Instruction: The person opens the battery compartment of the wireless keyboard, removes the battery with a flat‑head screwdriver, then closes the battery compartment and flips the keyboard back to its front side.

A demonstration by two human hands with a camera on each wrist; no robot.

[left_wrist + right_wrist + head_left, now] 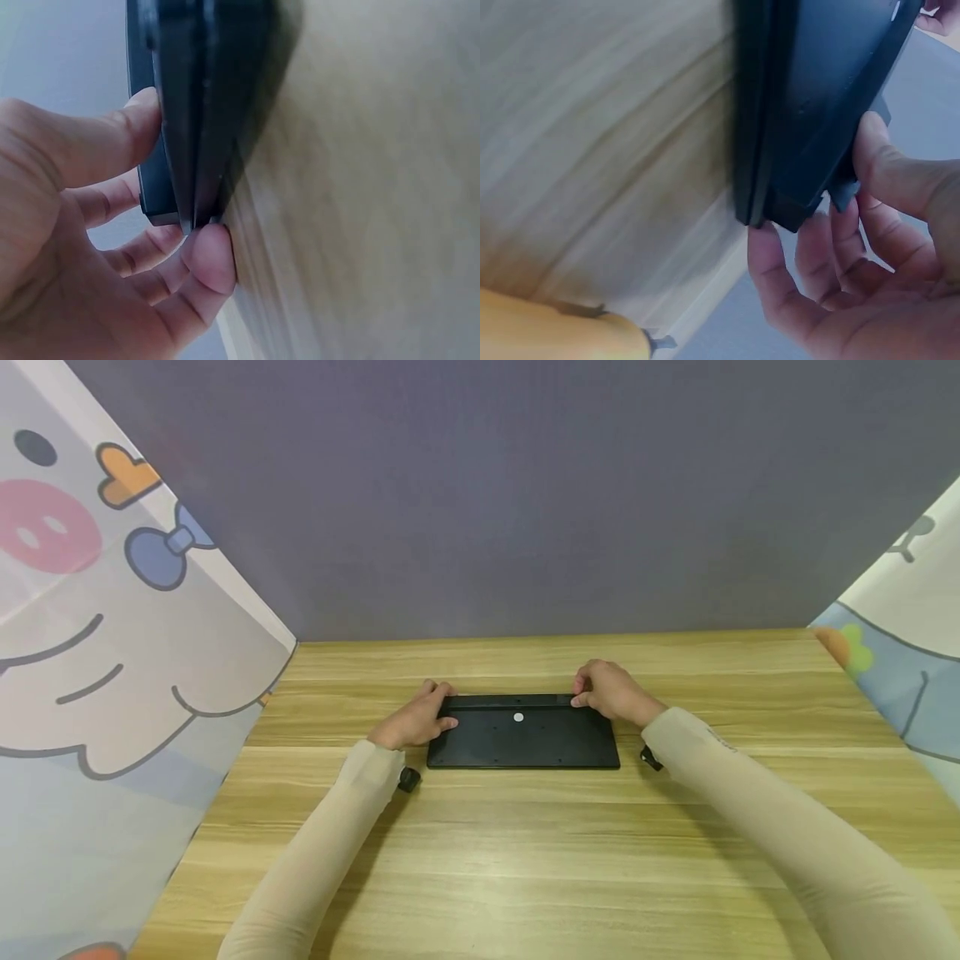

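A black keyboard (525,739) lies face down on the wooden table, its raised bar along the far side and a round white sticker on its underside. My left hand (420,717) grips its left end, thumb on the underside and fingers around the edge; the left wrist view shows this hand (97,217) close up. At the far right corner, my right hand (611,692) pinches a small black cover (845,191) at the bar. In the right wrist view, one finger of that hand (885,255) touches the keyboard's end. The hand partly hides the cover.
The wooden table (480,852) reaches back to a grey wall (510,502). Cartoon-printed sheets stand at the left (150,668) and right (915,610). A yellow rounded shape (562,330) shows at the right wrist view's lower left; its kind is unclear.
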